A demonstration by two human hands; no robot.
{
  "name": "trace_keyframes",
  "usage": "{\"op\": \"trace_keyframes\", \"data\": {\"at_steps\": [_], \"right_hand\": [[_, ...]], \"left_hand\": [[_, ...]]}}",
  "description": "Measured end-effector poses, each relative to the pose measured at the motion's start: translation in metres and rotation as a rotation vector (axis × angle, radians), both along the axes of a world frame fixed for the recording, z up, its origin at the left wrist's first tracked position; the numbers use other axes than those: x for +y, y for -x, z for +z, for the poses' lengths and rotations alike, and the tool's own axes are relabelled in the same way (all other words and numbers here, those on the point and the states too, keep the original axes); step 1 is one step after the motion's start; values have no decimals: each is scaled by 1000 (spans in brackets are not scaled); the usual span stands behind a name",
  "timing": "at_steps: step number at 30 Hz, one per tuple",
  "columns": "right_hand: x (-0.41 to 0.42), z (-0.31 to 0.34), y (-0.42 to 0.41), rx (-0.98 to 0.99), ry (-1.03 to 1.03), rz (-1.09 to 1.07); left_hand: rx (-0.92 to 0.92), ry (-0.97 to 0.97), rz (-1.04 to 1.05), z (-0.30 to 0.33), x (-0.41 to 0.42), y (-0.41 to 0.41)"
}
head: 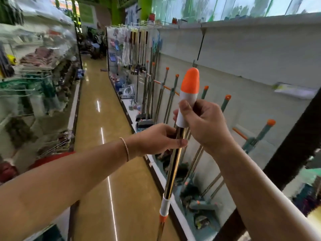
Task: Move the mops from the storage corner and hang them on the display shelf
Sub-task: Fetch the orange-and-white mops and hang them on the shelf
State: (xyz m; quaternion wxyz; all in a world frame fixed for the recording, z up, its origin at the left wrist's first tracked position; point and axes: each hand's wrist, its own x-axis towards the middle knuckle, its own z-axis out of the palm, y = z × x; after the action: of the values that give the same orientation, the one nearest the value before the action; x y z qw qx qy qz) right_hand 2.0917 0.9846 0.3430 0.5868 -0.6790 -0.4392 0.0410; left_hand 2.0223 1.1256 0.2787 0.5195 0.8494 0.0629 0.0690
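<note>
Carry step, w/ hanging next, I'd judge. Right hand [205, 124] grips white sleeve under orange-capped chrome mop handle [189, 91]; left hand [156, 140] pinches shaft just below. Next: lift cap onto white display shelf [243, 54] hook beyond grip.

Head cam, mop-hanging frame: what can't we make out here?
- Held mop: its head is cut off by the bottom edge, type unknown.
- Hanging hole in the orange cap: not visible from this side.
- Left hand and right hand cover the shaft and white grip between them.
- Goods on the left shelves: motion-blurred, unidentifiable.
- Shelf label on the display shelf: too blurred to read.
- Hooks holding the hung mops: too small.
</note>
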Motion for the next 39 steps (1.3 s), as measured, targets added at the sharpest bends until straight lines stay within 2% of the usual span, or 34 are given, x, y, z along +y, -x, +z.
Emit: {"op": "trace_keyframes", "data": {"at_steps": [13,20,31,39], "right_hand": [[184,-14,-112,11,-75,214],[277,2,-156,42,-116,335],[447,6,-166,-41,-96,473],[598,22,-141,-118,-136,551]], "left_hand": [[27,33,169,2,154,-76],[32,-11,314,26,227,-104],[13,-47,518,24,378,-106],[-1,-276,640,42,508,-74]]}}
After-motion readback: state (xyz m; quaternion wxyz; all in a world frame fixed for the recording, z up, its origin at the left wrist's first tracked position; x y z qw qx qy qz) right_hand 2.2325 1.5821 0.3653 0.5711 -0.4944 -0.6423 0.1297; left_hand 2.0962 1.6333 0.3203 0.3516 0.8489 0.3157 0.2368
